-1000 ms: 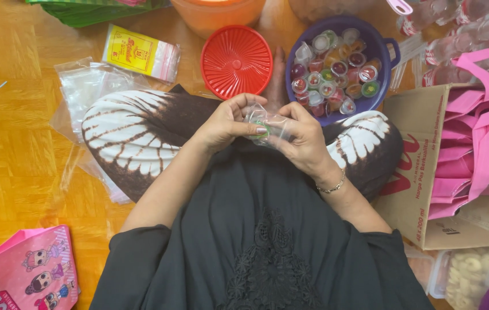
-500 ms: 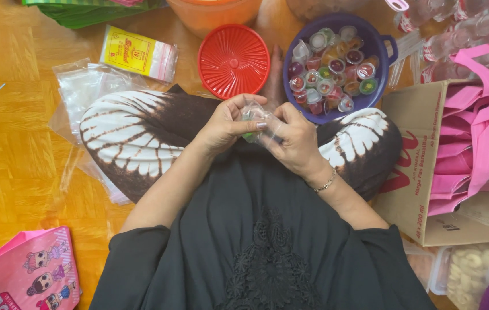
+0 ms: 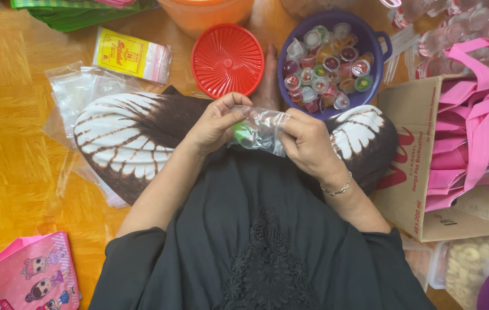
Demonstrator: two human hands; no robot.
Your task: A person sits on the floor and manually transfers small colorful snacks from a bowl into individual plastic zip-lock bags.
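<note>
Head view – left hand (image 3: 213, 123): pinches one edge of the clear plastic bag (image 3: 261, 131).
Right hand (image 3: 307, 143): grips the other edge – bag sits between both, over the lap.
Doing it well: hold the mouth taut so the green piece (image 3: 243, 135) stays inside.
Nearby: purple bowl (image 3: 383, 43) of jelly cups, just beyond.

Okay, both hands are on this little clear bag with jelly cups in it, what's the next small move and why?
Probably pinch the small clear plastic bag shut at its top. The left hand and right hand grip it from either side over the lap, and a green jelly cup already shows inside. If more belongs in it, the purple bowl of jelly cups sits just ahead.
</note>
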